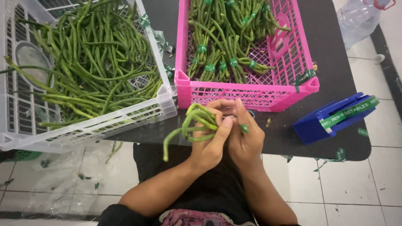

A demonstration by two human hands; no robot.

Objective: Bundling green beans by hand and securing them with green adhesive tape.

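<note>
Long beans [194,123], folded in a small bunch, sit clamped in left hand [209,144] over black table [293,129] edge. Right hand [245,134] fingers pinch green tape [244,128] beside bunch. Pink crate [247,90] just behind, white crate [83,121] left, blue tape dispenser [335,117] right.

Just beyond the pink crate [247,93], toward the person, only a narrow strip of dark table [284,134] stays free. Left of the pink crate, the white crate [104,119] blocks the way. Right of it, the blue tape dispenser [335,117] stands on the table, with open surface between.
</note>
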